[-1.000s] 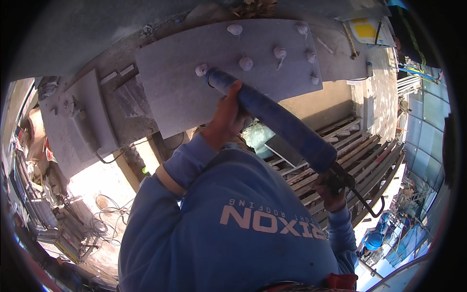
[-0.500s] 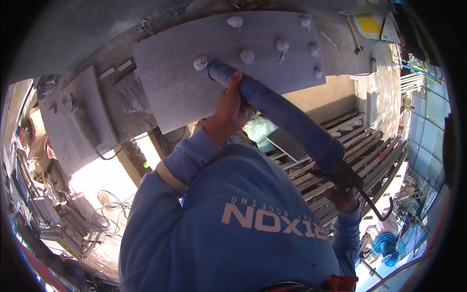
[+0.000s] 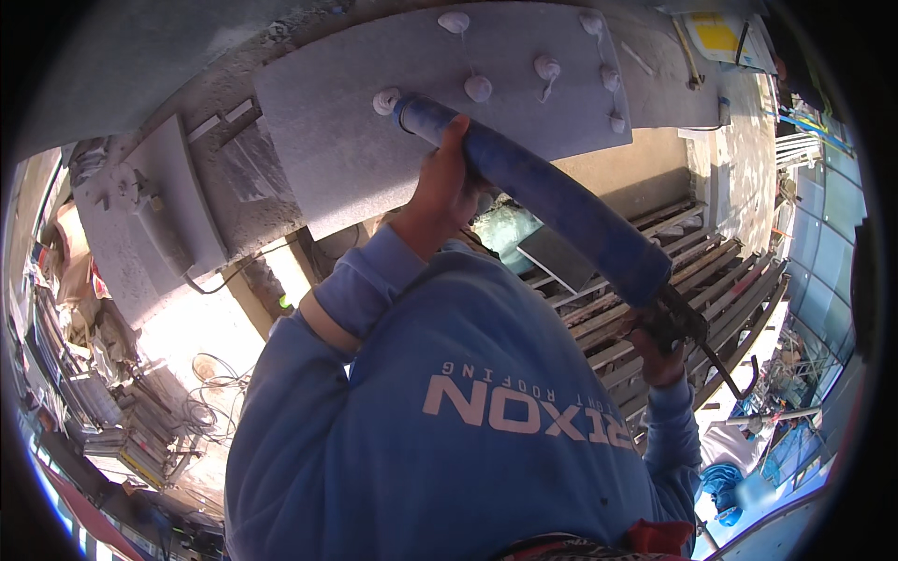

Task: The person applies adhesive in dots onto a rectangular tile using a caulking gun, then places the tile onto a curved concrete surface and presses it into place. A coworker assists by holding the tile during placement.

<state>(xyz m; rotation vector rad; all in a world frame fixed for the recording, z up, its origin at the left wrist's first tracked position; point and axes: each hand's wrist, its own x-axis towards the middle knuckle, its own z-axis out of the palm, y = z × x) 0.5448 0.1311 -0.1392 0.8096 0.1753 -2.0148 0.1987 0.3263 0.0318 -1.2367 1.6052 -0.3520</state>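
Observation:
A long blue dispensing gun (image 3: 533, 196) lies diagonally in my hands. My left hand (image 3: 440, 187) is wrapped round the front of its barrel, and my right hand (image 3: 659, 341) grips the dark handle and trigger at the rear, with a bent metal rod (image 3: 725, 374) sticking out behind. The gun's front end touches or sits just beside a swirled white dab (image 3: 383, 101) on a large grey slab (image 3: 327, 159). Several more dabs (image 3: 477, 89) dot the slab's middle and right part; some have thin tails.
A second dispensing gun (image 3: 164, 238) rests on a grey board (image 3: 201, 215) at left. Metal bars (image 3: 711, 290) lie below right. Cables (image 3: 210, 393) and stacked material (image 3: 122, 439) are at lower left. A yellow-and-white item (image 3: 702, 42) is top right, blue coiled material (image 3: 725, 491) lower right.
The slab and surroundings have shifted up in the view. The gun and both hands appear higher, with its rear slightly farther right. The dab at the front end looks a little larger.

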